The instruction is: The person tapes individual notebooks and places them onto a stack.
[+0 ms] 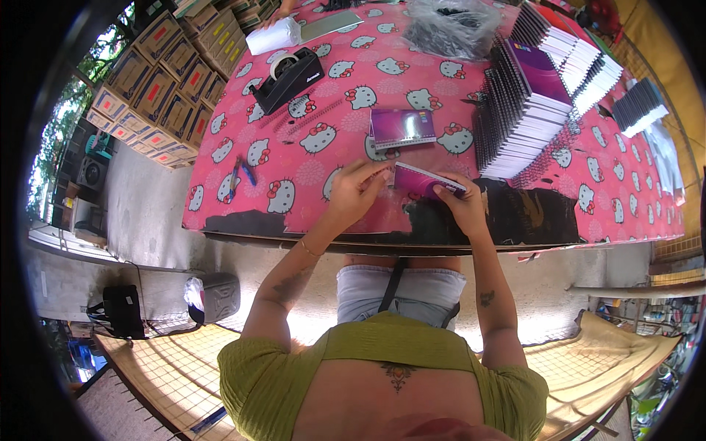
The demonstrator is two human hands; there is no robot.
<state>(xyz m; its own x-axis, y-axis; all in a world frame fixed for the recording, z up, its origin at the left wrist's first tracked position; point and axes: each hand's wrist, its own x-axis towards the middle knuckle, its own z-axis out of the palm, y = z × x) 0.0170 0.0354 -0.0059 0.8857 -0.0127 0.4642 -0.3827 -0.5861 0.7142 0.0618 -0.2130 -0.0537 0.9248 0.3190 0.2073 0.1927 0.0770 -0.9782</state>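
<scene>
My right hand [465,203] grips a small purple-covered notebook [415,179] by its right end, thumb on the cover, just above the table's near edge. My left hand [354,192] is at the notebook's left end with its fingertips pinched together; what they hold there, if anything, is too small to make out. Just beyond lies another purple notebook [401,126], flat on the table. To the left rests a pair of pliers [243,175] with blue and red handles. Several thin red spiral coils [315,115] are scattered past the pliers.
A tall stack of spiral notebooks [526,110] stands on the right. A black tape dispenser [288,79] sits at the far left, and a clear plastic bag [452,29] with dark contents lies at the back. Cartons [158,81] are piled beyond the pink-covered table [294,206].
</scene>
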